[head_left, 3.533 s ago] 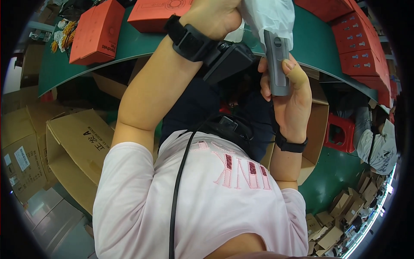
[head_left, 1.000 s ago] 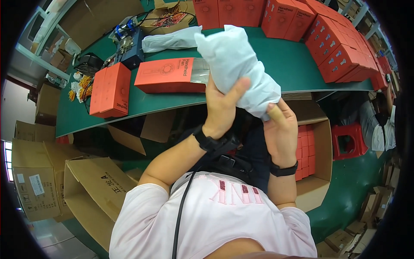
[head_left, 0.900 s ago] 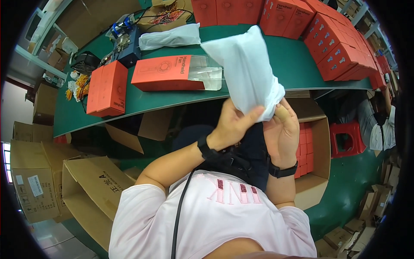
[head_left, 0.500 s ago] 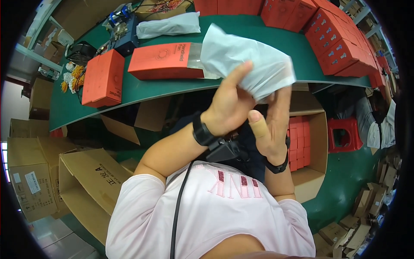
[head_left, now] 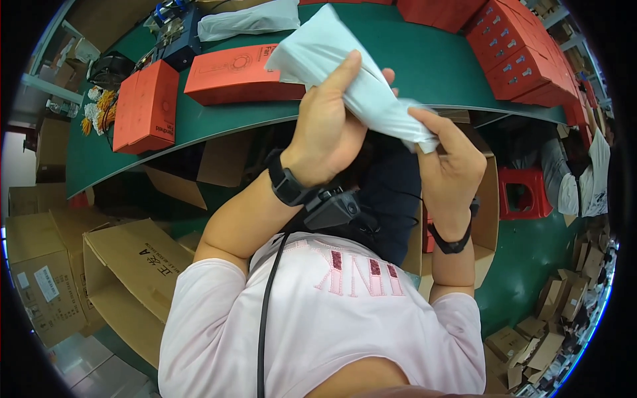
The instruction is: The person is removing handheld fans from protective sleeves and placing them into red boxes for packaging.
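Note:
A slim white soft bag (head_left: 381, 109) with something inside is held over the front edge of the green table (head_left: 371, 40). My left hand (head_left: 328, 126) is closed around its middle, thumb on top and fingertips showing on the far side. With thumb and fingers, my right hand (head_left: 451, 159) pinches the bag's narrow, creased lower end. The bag slants from upper left to lower right; its contents are hidden. Behind its upper end lies a long red box (head_left: 232, 74), whose right end is covered by the bag. Another red box (head_left: 147, 109) stands to the left.
A second white bag (head_left: 249, 21) lies at the back beside a blue device (head_left: 179, 43). White and yellow cords (head_left: 99, 109) sit at the left edge. Red boxes (head_left: 521, 56) are stacked at right. Below are a red stool (head_left: 527, 192) and open cartons (head_left: 133, 265).
The bag has swung leftward and now slants more steeply. My right hand has gone from outstretched fingers against it to pinching its lower end. My left hand has shifted left. The view has moved slightly.

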`<act>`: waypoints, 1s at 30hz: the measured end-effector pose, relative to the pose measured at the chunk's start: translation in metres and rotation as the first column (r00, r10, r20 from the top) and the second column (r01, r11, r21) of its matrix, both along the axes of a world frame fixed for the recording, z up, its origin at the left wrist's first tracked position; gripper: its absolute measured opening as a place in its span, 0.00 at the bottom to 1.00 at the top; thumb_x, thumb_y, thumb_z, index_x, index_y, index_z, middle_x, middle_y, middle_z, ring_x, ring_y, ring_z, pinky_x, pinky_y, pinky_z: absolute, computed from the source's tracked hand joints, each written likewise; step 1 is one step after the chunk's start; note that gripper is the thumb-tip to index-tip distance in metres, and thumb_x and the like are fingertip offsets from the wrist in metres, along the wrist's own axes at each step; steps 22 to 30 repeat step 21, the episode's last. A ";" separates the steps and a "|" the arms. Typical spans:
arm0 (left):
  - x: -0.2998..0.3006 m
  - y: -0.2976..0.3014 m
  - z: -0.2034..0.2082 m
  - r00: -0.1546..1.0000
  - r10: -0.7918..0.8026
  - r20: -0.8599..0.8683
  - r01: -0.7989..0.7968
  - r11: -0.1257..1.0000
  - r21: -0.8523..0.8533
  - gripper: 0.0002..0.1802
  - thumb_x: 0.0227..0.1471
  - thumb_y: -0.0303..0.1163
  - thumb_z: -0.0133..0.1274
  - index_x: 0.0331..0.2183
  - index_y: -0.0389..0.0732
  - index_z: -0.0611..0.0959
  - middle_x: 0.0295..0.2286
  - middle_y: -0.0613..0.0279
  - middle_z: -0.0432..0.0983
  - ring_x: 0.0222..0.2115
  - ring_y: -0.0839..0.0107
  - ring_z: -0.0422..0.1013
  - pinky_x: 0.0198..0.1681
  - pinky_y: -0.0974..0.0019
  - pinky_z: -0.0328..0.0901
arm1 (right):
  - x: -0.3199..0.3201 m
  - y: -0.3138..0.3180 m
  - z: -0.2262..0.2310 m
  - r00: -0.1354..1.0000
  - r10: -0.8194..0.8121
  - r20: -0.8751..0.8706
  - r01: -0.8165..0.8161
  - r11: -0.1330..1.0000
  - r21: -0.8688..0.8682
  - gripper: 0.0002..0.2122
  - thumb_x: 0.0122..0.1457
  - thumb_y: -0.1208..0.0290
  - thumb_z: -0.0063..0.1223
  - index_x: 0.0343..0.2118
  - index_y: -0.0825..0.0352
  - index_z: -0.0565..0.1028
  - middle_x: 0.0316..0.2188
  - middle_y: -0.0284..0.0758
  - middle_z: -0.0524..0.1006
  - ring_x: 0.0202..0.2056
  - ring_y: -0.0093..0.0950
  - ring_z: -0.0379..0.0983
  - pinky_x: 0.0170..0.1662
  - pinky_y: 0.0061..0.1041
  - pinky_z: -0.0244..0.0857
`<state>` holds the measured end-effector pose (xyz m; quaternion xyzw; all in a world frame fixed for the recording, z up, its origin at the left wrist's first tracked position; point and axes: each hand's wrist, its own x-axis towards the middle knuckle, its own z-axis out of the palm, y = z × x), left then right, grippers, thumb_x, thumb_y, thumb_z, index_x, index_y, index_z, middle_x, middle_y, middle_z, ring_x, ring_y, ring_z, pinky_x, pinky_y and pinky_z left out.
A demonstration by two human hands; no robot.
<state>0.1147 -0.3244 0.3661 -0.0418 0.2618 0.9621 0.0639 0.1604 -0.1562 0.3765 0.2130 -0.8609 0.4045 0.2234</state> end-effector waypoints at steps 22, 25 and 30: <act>-0.027 -0.122 0.006 0.527 -0.548 -0.650 -0.795 -0.047 -0.604 0.49 0.40 0.27 0.66 0.64 0.51 0.67 0.55 0.43 0.65 0.57 0.47 0.64 0.62 0.49 0.59 | -0.099 -0.044 0.045 0.675 0.354 0.647 -0.574 0.803 0.159 0.40 0.43 0.69 0.63 0.63 0.74 0.64 0.50 0.44 0.75 0.50 0.32 0.74 0.54 0.30 0.66; -0.027 -0.122 0.006 0.527 -0.548 -0.650 -0.795 -0.047 -0.604 0.49 0.40 0.27 0.66 0.64 0.51 0.67 0.55 0.43 0.65 0.57 0.47 0.64 0.62 0.49 0.59 | -0.099 -0.044 0.045 0.675 0.354 0.647 -0.574 0.803 0.159 0.40 0.43 0.69 0.63 0.63 0.74 0.64 0.50 0.44 0.75 0.50 0.32 0.74 0.54 0.30 0.66; -0.027 -0.122 0.006 0.527 -0.548 -0.650 -0.795 -0.047 -0.604 0.49 0.40 0.27 0.66 0.64 0.51 0.67 0.55 0.43 0.65 0.57 0.47 0.64 0.62 0.49 0.59 | -0.099 -0.044 0.045 0.675 0.354 0.647 -0.574 0.803 0.159 0.40 0.43 0.69 0.63 0.63 0.74 0.64 0.50 0.44 0.75 0.50 0.32 0.74 0.54 0.30 0.66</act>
